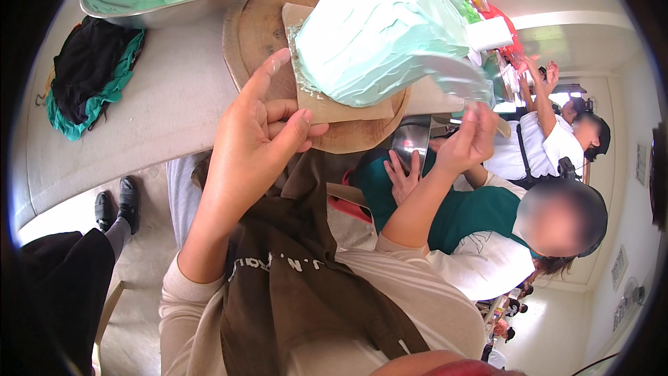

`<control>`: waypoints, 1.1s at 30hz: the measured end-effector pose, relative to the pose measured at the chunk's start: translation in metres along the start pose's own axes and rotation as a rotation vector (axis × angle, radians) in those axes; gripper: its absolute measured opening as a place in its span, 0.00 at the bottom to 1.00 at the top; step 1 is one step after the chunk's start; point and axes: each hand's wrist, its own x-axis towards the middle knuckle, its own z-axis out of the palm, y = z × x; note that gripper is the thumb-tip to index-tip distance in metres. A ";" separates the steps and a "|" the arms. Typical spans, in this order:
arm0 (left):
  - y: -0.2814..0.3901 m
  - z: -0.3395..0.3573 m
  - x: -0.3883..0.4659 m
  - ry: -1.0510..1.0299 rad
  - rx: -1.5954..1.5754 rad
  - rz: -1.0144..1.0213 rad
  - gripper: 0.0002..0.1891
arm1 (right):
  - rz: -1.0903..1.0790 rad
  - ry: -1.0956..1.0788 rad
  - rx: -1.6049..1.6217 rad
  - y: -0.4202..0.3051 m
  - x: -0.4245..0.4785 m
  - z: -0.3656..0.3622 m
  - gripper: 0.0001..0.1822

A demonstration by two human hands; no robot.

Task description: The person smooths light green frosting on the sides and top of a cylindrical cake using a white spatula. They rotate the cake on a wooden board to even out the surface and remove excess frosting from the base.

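A tall cake (381, 37) covered in pale mint-green icing stands on a brown cardboard cake board (344, 110). The board rests on a round wooden stand (255, 26). My left hand (261, 115) holds the near left corner of the board, its index finger stretched along the board's side and its thumb at the edge. In my right hand (469, 136) is a thin, translucent scraper (459, 74), blurred and curved, pinched at its near end. The far end of its blade lies against the icing on the cake's right side.
A metal bowl (193, 3) of green icing sits at the table's (172, 63) upper left, above a black and teal cloth (96, 73). On my right, a seated person (480, 235) holds a steel bowl (412, 138) close to my right forearm. Other people stand beyond.
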 end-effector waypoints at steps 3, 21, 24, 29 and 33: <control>-0.002 0.000 0.001 0.000 -0.009 0.002 0.33 | 0.026 0.144 0.262 0.002 0.004 0.004 0.13; 0.002 0.002 -0.002 -0.003 -0.010 -0.022 0.33 | 0.003 -0.248 -0.034 0.006 -0.005 -0.014 0.12; 0.002 0.004 -0.003 0.007 -0.006 -0.014 0.33 | 0.042 0.028 0.049 0.001 0.001 -0.002 0.14; -0.005 0.012 -0.006 0.052 -0.028 0.019 0.31 | 0.128 0.271 0.234 0.003 -0.010 0.004 0.14; -0.013 0.023 -0.006 0.102 -0.053 0.027 0.21 | 0.075 0.089 0.148 0.000 -0.039 -0.007 0.13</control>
